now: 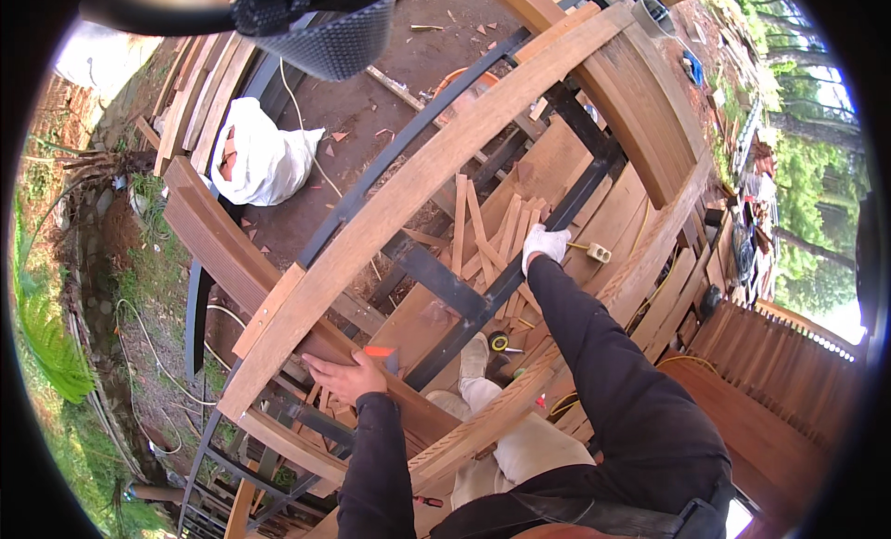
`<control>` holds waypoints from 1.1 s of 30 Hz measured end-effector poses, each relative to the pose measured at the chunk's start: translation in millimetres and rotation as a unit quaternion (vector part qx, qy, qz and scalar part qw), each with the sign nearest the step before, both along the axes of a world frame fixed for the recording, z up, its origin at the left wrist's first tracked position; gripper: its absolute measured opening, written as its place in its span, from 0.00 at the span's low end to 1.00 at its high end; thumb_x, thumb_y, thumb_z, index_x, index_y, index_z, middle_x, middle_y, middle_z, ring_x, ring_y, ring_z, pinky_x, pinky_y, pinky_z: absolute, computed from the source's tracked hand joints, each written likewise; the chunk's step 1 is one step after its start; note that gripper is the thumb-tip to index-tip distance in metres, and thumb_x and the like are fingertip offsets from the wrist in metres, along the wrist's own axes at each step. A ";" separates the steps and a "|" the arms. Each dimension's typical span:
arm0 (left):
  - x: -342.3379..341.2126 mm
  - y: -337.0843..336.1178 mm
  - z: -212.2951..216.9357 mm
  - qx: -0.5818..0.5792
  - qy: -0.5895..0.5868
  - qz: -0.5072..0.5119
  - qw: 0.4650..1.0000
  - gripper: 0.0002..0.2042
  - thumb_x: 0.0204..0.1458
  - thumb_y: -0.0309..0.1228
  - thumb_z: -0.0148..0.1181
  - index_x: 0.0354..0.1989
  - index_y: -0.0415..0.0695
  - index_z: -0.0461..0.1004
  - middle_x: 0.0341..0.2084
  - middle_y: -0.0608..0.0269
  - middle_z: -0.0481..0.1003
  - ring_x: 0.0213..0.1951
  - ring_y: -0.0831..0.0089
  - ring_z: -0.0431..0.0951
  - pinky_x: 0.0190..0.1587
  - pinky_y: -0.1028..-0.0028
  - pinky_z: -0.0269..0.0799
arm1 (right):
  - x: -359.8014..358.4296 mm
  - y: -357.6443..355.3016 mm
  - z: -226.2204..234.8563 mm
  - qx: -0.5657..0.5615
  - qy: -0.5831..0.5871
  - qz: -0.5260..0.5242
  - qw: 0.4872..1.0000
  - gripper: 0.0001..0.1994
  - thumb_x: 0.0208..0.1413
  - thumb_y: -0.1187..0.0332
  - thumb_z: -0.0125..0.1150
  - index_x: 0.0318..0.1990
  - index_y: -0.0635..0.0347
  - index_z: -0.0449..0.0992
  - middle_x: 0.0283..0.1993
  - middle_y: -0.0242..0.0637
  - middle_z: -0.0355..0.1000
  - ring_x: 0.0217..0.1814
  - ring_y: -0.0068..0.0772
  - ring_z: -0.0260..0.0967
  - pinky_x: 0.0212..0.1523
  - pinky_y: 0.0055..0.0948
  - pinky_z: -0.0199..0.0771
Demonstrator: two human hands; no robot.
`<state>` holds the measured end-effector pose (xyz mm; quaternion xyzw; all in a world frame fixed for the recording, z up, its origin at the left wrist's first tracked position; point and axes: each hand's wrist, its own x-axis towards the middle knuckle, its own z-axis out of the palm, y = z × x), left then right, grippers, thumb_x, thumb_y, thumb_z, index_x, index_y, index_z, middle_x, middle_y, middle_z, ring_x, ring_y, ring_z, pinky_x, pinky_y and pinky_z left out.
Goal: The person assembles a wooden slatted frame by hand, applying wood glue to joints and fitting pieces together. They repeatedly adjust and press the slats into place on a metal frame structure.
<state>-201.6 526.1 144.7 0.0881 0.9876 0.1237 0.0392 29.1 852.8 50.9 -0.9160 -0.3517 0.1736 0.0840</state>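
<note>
My left hand [348, 377], bare, lies with fingers stretched out on a wooden plank [422, 409] near the lower end of a curved timber frame. An orange-red item [379, 352], too partly seen to name, sits just beside its fingers. Farther right, my right hand [546, 244] wears a white glove and is closed around a black metal beam [506, 284] that crosses the frame. Over the metalwork, a long curved wooden board [436, 177] runs from lower left to upper right. A round yellow-and-black tape measure [498, 341] lies beside my shoe.
Thin wooden strips [478, 228] are heaped inside the frame. A pale socket block [599, 252] on a yellow cord sits right of my gloved hand. A white sack [264, 159] stands at the far left near stacked boards [200, 89]. A screwdriver [427, 500] lies near my legs.
</note>
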 end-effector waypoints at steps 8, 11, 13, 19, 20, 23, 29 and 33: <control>3.3 -1.4 -5.5 -0.046 0.000 0.038 0.998 0.48 0.48 0.36 0.60 0.80 0.46 0.45 0.65 0.37 0.62 0.62 0.41 0.70 0.62 0.47 0.69 | 4.3 -2.4 0.9 0.048 0.007 0.036 0.998 0.26 0.57 0.58 0.65 0.56 0.68 0.68 0.58 0.59 0.74 0.60 0.57 0.75 0.60 0.45 0.76; 2.9 0.1 -0.4 -0.020 -0.026 0.040 0.999 0.48 0.50 0.37 0.61 0.81 0.48 0.42 0.67 0.35 0.59 0.68 0.39 0.63 0.69 0.48 0.62 | 8.1 -4.4 3.6 0.047 -0.006 0.061 0.997 0.29 0.56 0.56 0.66 0.58 0.68 0.67 0.62 0.59 0.70 0.63 0.58 0.72 0.62 0.46 0.75; 2.9 1.8 3.2 -0.028 -0.008 0.035 0.999 0.49 0.48 0.35 0.62 0.80 0.48 0.44 0.66 0.37 0.61 0.65 0.40 0.66 0.65 0.47 0.66 | 7.0 8.3 18.3 -0.023 -0.047 0.101 0.993 0.38 0.54 0.53 0.68 0.66 0.68 0.61 0.70 0.59 0.62 0.69 0.60 0.66 0.67 0.48 0.70; 1.2 6.9 -0.6 -0.035 -0.014 0.045 0.998 0.50 0.46 0.33 0.62 0.80 0.46 0.44 0.67 0.39 0.60 0.65 0.41 0.66 0.64 0.45 0.67 | -62.6 173.3 94.3 0.199 0.665 0.045 0.718 0.36 0.59 0.54 0.70 0.69 0.63 0.64 0.66 0.45 0.70 0.69 0.47 0.67 0.72 0.41 0.63; 1.3 5.3 -0.8 -0.034 -0.009 0.041 0.999 0.50 0.46 0.33 0.62 0.80 0.46 0.44 0.67 0.39 0.60 0.65 0.41 0.66 0.63 0.45 0.67 | -82.6 202.8 99.2 0.196 0.683 0.012 0.704 0.33 0.59 0.56 0.70 0.67 0.61 0.66 0.63 0.45 0.71 0.66 0.47 0.69 0.71 0.44 0.65; 0.8 3.6 -0.6 -0.029 -0.014 0.041 0.999 0.49 0.45 0.32 0.61 0.80 0.44 0.45 0.67 0.39 0.60 0.64 0.40 0.66 0.63 0.44 0.67 | -122.8 249.2 97.3 0.198 0.698 -0.012 0.687 0.26 0.58 0.61 0.70 0.60 0.59 0.69 0.57 0.44 0.73 0.60 0.48 0.72 0.65 0.50 0.72; -1.7 4.2 5.8 -0.022 -0.019 0.028 0.999 0.49 0.45 0.31 0.61 0.80 0.43 0.46 0.66 0.38 0.60 0.64 0.38 0.66 0.64 0.45 0.67 | -126.3 246.9 93.2 0.172 0.701 -0.019 0.692 0.21 0.59 0.70 0.66 0.58 0.60 0.69 0.52 0.45 0.72 0.55 0.48 0.72 0.61 0.53 0.74; -1.9 6.1 7.1 -0.028 -0.033 0.037 0.998 0.49 0.46 0.31 0.62 0.79 0.43 0.45 0.66 0.37 0.60 0.64 0.37 0.65 0.65 0.45 0.66 | -121.8 241.0 99.9 0.170 0.741 -0.008 0.650 0.24 0.59 0.71 0.63 0.62 0.62 0.64 0.55 0.51 0.70 0.57 0.54 0.71 0.63 0.58 0.72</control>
